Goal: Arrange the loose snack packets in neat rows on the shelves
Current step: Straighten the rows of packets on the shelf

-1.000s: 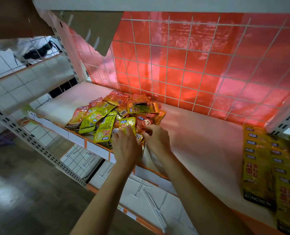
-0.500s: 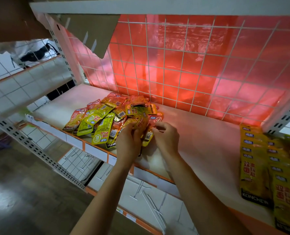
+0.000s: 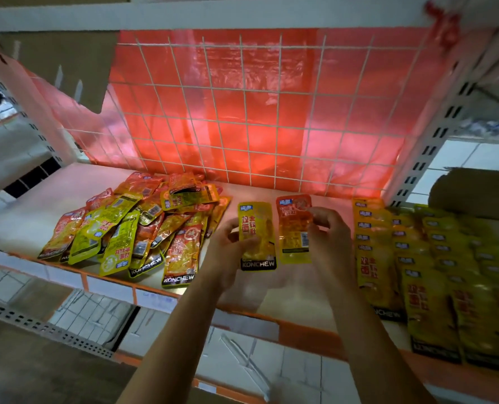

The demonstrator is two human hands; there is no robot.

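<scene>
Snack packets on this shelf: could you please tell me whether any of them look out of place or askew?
Yes. The loose pile at the shelf's left is jumbled: red and yellow packets overlap at mixed angles, some upside down, unlike the neat yellow rows at right.

Backlight glows through the red plastic sheet point(image 3: 257, 112), tinting the shelf point(image 3: 23, 220) pink. The yellow packet point(image 3: 257, 234) in the left hand point(image 3: 225, 258) and the orange packet point(image 3: 293, 228) in the right hand point(image 3: 329, 246) look sharp. The rows point(image 3: 434, 272) right of both hands blur. Frame edges bend, and the lower corners are dim.
</scene>
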